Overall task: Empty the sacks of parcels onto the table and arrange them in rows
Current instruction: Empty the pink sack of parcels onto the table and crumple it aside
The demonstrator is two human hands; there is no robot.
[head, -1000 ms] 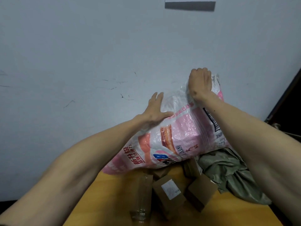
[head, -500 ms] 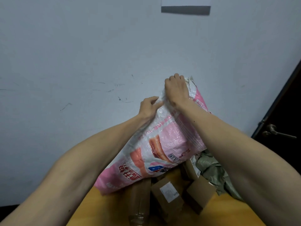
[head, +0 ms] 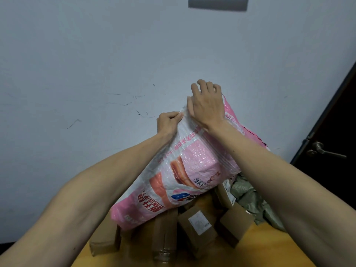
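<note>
Tipping is under way rather than finished: the pink sack (head: 192,170) stands upended on a slant, its mouth down among the parcels (head: 198,224) on the table (head: 269,247) and its closed end raised toward the wall. The left hand (head: 168,122) pinches the fabric at the upper left corner, fingers curled tight on it, and the right hand (head: 207,108) grips the top edge just beside it, fingers hooked over the far side. Several brown cardboard boxes lie in a loose heap under and in front of the mouth, some tilted, none lined up. The sack looks full through its middle, so I judge more is left inside. A crumpled grey-green sack (head: 248,199) lies at the right, seemingly slack. Left to do: shake this one out, then set every box into rows
</note>
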